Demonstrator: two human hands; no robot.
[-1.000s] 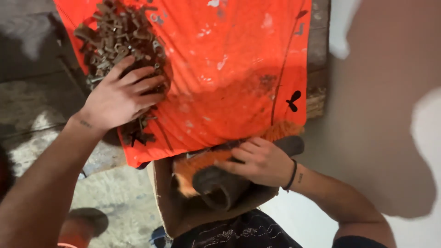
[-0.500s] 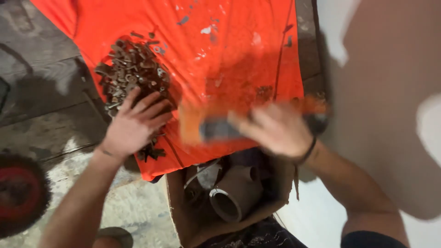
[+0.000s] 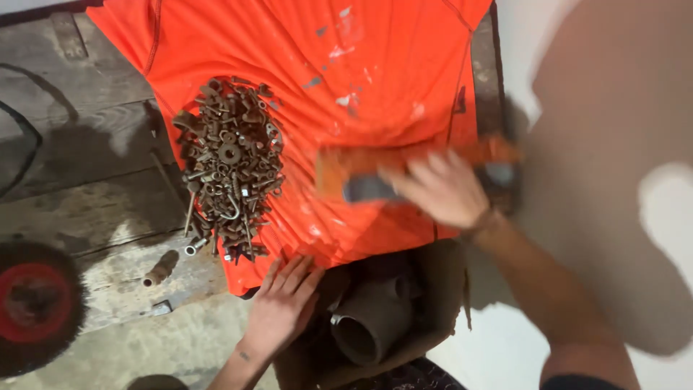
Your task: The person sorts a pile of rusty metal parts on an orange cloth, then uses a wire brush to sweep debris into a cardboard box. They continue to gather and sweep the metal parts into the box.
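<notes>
Gripping the brush (image 3: 375,180) by its dark stiff back, my right hand (image 3: 440,189) holds it over the orange shirt (image 3: 303,58); soft bristles should flex. My left hand (image 3: 283,305) lies flat and unclenched on the shirt's near hem, beside the heavy, loose pile of rusty bolts (image 3: 231,166). Bare cloth surrounds the brush.

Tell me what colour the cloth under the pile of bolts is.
Bright orange cloth, with pale paint flecks, in the head view.
</notes>
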